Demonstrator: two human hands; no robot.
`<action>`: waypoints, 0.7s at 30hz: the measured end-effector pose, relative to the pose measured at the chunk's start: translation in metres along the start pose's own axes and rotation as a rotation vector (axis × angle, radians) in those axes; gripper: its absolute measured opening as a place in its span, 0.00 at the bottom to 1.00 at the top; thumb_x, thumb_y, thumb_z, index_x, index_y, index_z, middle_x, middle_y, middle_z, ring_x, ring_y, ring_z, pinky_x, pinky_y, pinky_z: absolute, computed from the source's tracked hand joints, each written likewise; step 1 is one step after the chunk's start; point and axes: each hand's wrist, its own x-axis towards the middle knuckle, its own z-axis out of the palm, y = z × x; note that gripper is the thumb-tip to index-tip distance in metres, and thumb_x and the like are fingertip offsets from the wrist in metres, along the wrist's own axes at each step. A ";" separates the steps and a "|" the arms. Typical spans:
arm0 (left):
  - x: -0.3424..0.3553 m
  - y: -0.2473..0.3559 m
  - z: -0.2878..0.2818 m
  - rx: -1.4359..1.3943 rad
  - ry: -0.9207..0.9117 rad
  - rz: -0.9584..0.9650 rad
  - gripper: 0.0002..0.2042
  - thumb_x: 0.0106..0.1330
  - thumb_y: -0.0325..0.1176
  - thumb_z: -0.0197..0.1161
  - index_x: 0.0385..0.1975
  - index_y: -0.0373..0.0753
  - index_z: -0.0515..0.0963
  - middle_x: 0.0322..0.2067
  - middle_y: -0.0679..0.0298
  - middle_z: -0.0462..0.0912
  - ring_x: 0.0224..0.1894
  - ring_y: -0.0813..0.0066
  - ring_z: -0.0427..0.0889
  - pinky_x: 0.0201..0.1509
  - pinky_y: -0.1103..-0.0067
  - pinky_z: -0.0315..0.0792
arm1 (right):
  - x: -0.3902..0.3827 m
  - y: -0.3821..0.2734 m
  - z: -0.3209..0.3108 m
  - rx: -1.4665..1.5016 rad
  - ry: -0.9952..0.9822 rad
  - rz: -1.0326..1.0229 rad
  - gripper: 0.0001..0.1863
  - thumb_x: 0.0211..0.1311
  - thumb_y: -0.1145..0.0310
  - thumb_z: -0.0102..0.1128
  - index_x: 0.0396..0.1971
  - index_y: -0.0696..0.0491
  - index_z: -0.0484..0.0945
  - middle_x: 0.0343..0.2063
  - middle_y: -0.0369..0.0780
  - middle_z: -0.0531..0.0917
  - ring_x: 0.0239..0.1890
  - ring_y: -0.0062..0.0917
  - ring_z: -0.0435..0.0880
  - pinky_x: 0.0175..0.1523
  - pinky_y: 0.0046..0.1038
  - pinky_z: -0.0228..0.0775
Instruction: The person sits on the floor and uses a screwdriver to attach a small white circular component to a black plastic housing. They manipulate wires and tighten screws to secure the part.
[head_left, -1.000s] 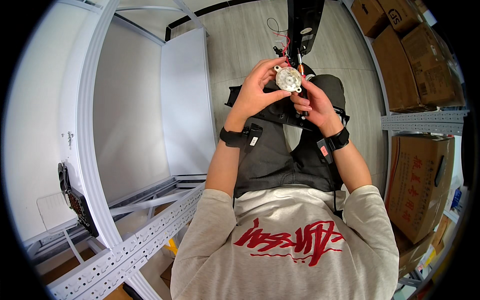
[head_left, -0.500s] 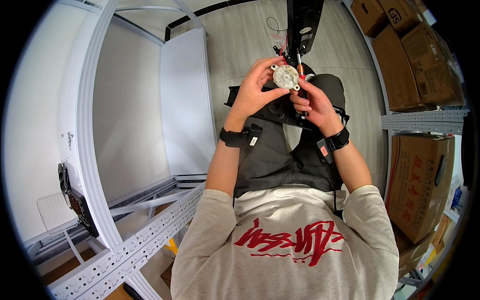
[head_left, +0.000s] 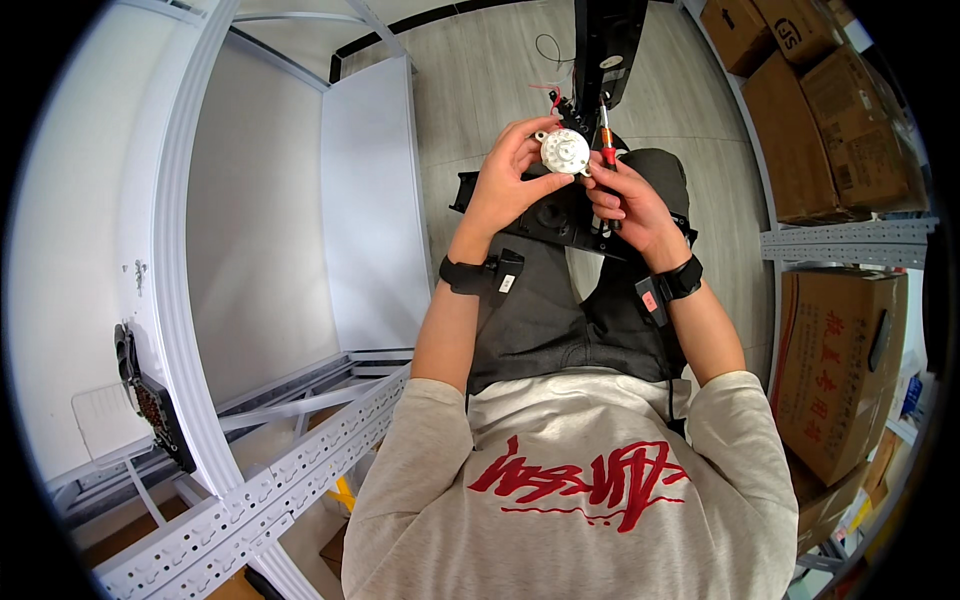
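White round part (head_left: pixel 565 151), one; screwdriver (head_left: pixel 608 152), one; hands (head_left: pixel 512 182) (head_left: pixel 634 203), two.

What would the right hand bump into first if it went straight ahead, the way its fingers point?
Most likely the round white part, held in the left hand. It lies up and to the left, close by the right hand; whether they touch is unclear.

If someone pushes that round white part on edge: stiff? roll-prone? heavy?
Round white part is probably stiff: its disc shows no visible bend in the left hand. Likely light enough for fingertip handling, since thumb and fingers hold it by the rim. It may roll only briefly; protruding ears would likely catch.
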 end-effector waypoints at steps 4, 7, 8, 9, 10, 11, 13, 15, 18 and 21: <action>-0.001 -0.001 0.000 -0.024 0.018 -0.024 0.36 0.57 0.16 0.72 0.67 0.33 0.63 0.57 0.57 0.77 0.60 0.70 0.77 0.65 0.75 0.70 | -0.001 -0.001 0.003 -0.071 0.055 0.000 0.16 0.71 0.69 0.60 0.55 0.55 0.73 0.32 0.32 0.77 0.20 0.06 0.65 0.21 0.11 0.53; -0.003 -0.004 -0.001 -0.027 0.036 -0.044 0.37 0.57 0.16 0.72 0.67 0.34 0.63 0.57 0.57 0.77 0.60 0.71 0.77 0.65 0.75 0.70 | -0.001 -0.003 0.008 -0.171 0.118 -0.004 0.15 0.69 0.67 0.63 0.52 0.55 0.76 0.32 0.31 0.78 0.20 0.06 0.65 0.21 0.12 0.53; -0.004 -0.004 -0.001 -0.024 0.042 -0.053 0.37 0.57 0.16 0.72 0.68 0.34 0.62 0.58 0.56 0.76 0.60 0.71 0.77 0.65 0.74 0.70 | -0.002 -0.004 0.009 -0.251 0.165 -0.012 0.15 0.68 0.67 0.64 0.51 0.55 0.76 0.32 0.31 0.79 0.20 0.07 0.65 0.21 0.12 0.52; -0.004 -0.005 -0.002 -0.019 0.051 -0.036 0.37 0.57 0.15 0.72 0.68 0.34 0.62 0.58 0.56 0.76 0.60 0.71 0.77 0.65 0.74 0.70 | -0.002 -0.005 0.010 -0.331 0.210 -0.021 0.15 0.67 0.67 0.65 0.51 0.55 0.77 0.32 0.31 0.79 0.20 0.07 0.65 0.21 0.13 0.51; -0.004 -0.006 -0.002 -0.014 0.061 -0.019 0.38 0.56 0.15 0.71 0.68 0.34 0.62 0.58 0.56 0.76 0.60 0.70 0.77 0.65 0.74 0.70 | -0.002 -0.005 0.012 -0.411 0.256 -0.030 0.15 0.67 0.66 0.66 0.50 0.54 0.78 0.31 0.31 0.80 0.20 0.07 0.65 0.22 0.13 0.51; -0.005 -0.006 -0.002 -0.010 0.070 -0.003 0.38 0.56 0.15 0.71 0.68 0.34 0.62 0.58 0.56 0.76 0.60 0.70 0.77 0.65 0.74 0.70 | -0.002 -0.006 0.012 -0.428 0.261 -0.049 0.16 0.66 0.66 0.67 0.50 0.54 0.79 0.31 0.31 0.80 0.20 0.07 0.65 0.22 0.13 0.50; -0.006 -0.009 -0.005 0.020 0.087 -0.013 0.37 0.57 0.15 0.71 0.68 0.34 0.62 0.58 0.56 0.75 0.60 0.70 0.77 0.65 0.74 0.70 | -0.002 -0.007 0.013 -0.463 0.271 -0.086 0.16 0.65 0.66 0.68 0.50 0.54 0.80 0.32 0.30 0.81 0.20 0.07 0.64 0.22 0.14 0.49; -0.006 -0.012 -0.006 0.046 0.099 -0.013 0.37 0.57 0.16 0.71 0.68 0.35 0.62 0.59 0.57 0.75 0.60 0.70 0.77 0.65 0.74 0.70 | -0.002 -0.008 0.016 -0.500 0.299 -0.123 0.18 0.64 0.66 0.69 0.52 0.54 0.79 0.33 0.30 0.82 0.20 0.07 0.64 0.22 0.15 0.48; -0.006 -0.013 -0.006 0.094 0.106 -0.020 0.38 0.56 0.18 0.73 0.68 0.35 0.63 0.59 0.57 0.75 0.59 0.70 0.78 0.64 0.74 0.71 | -0.003 -0.011 0.028 -0.560 0.321 -0.179 0.21 0.62 0.66 0.70 0.54 0.54 0.79 0.36 0.29 0.82 0.20 0.06 0.64 0.22 0.15 0.47; -0.007 -0.010 -0.004 0.189 0.104 -0.040 0.38 0.55 0.20 0.74 0.67 0.35 0.64 0.59 0.56 0.75 0.57 0.71 0.79 0.61 0.74 0.72 | -0.004 -0.012 0.039 -0.636 0.319 -0.235 0.23 0.61 0.65 0.72 0.55 0.54 0.79 0.38 0.29 0.82 0.23 0.06 0.67 0.25 0.15 0.52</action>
